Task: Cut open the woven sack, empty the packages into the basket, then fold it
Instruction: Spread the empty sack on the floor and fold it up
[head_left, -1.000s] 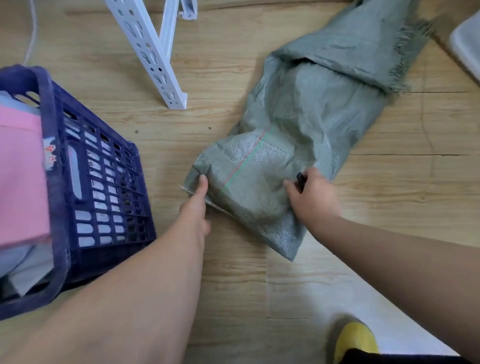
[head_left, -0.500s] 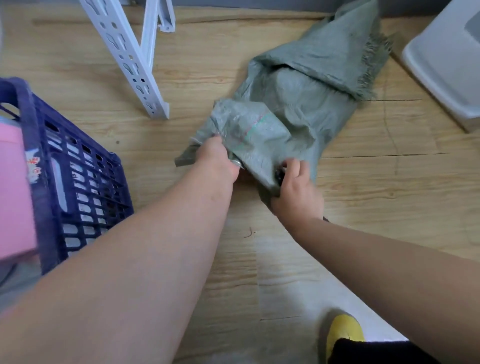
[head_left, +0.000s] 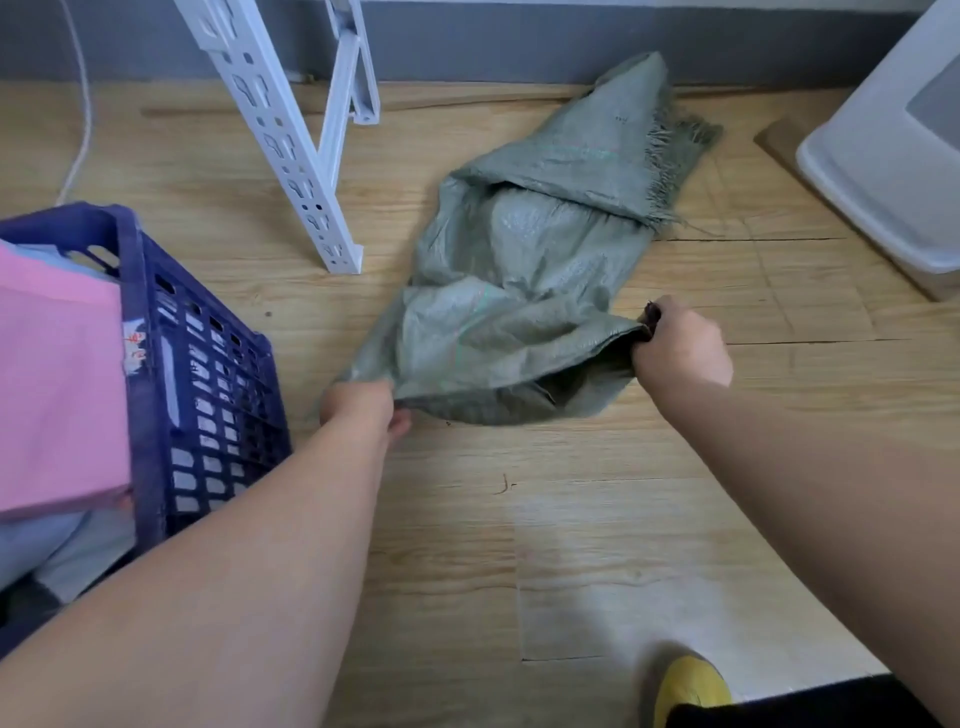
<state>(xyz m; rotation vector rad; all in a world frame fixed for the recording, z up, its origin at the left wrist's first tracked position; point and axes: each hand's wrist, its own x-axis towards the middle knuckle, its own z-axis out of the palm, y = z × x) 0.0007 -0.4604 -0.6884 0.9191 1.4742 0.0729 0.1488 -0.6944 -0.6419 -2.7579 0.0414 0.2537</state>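
The grey-green woven sack (head_left: 524, 280) lies flat and limp on the wooden floor, its frayed far end folded over. My left hand (head_left: 363, 410) pinches the sack's near left corner. My right hand (head_left: 680, 348) grips the near right corner, with a small dark object poking out of the fist; I cannot tell what it is. Between my hands the near edge is stretched and lifted slightly. The blue plastic basket (head_left: 208, 364) stands at the left, holding a pink package (head_left: 62, 384) and pale grey ones.
A white perforated metal frame leg (head_left: 291, 150) stands on the floor just left of the sack. A white plastic bin (head_left: 893, 156) sits at the far right. A grey wall base runs along the back. My yellow shoe (head_left: 685, 686) is at the bottom.
My hands moved apart, pulling the sack's near edge wide between them. The view tilted up, showing the wall and more of the white bin.
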